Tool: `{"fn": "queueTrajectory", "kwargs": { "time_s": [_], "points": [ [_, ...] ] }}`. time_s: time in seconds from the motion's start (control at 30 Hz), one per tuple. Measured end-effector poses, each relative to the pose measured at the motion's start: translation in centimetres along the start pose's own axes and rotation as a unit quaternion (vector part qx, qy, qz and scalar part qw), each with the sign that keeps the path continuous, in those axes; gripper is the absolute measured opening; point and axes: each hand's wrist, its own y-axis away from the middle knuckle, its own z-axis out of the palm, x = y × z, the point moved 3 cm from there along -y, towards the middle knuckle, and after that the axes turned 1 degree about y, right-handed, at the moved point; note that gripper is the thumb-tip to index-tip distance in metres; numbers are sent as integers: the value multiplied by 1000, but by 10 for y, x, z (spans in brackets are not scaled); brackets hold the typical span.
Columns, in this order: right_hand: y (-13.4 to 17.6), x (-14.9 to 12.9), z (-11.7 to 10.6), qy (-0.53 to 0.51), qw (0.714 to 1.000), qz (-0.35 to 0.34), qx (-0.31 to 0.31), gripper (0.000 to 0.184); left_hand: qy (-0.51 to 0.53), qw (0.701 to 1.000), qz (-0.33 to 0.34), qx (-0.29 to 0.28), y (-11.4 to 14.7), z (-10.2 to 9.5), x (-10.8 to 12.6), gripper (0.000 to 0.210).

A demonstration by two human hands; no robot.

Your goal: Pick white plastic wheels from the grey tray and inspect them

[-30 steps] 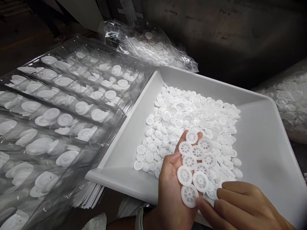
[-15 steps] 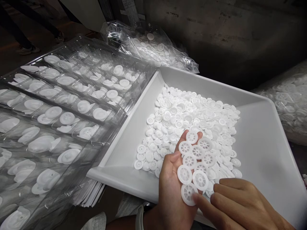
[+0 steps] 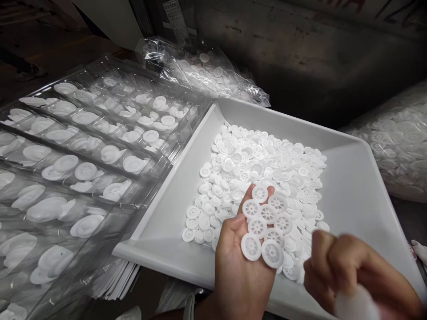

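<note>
Palm up over the near part of a grey tray (image 3: 160,262), my left hand (image 3: 238,275) carries several white spoked plastic wheels (image 3: 257,227) laid out on its palm and fingers. A wide heap of similar small wheels (image 3: 267,155) lies in the tray beyond and beneath that hand. To the right, apart from the left hand, my right hand (image 3: 353,262) is closed with its fingers curled. It pinches a single white wheel (image 3: 356,304), which motion blurs at the lower edge of the picture.
Clear plastic compartment trays (image 3: 110,186) holding larger white discs stand stacked on the left. A clear bag (image 3: 213,75) of white parts lies behind the tray, and another full bag (image 3: 400,142) is at the right. Paper sheets (image 3: 116,280) stick out below the compartment trays.
The wheel nearest my left wrist has left the palm. My right hand has lifted away from the left hand to the right, with a wheel now in its fingers. The view has shifted slightly.
</note>
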Motion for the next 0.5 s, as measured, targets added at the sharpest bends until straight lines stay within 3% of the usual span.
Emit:
{"fn": "queueTrajectory", "kwargs": {
  "time_s": [0.03,0.1,0.13,0.17,0.2,0.23,0.3,0.33,0.4,0.5],
  "points": [
    [-1,5,-3,-158,985,64,10,27,-8,1000,5,4,0,0,1,48],
    [-2,12,-4,-439,879,183,23,25,-23,1000,9,15,-1,1,2,49],
    [-3,14,-4,-522,822,224,32,25,-30,999,10,23,-1,2,3,49],
    [-4,16,-4,-549,798,242,50,26,-38,999,10,32,-1,3,3,49],
    [-5,17,-5,-537,805,240,78,28,-45,998,10,43,0,4,4,49],
    [-6,19,-6,-478,842,229,101,27,-51,997,11,52,0,6,4,48],
    [-8,15,-8,-233,955,150,107,17,-63,996,12,63,2,9,5,47],
    [-9,11,-7,-76,989,87,88,8,-69,995,10,67,4,11,5,46],
    [-8,3,0,166,985,-19,36,20,-83,995,0,61,5,13,6,46],
    [-7,-3,8,257,963,-85,2,22,-102,994,-19,45,6,14,5,47]
  ]
}}
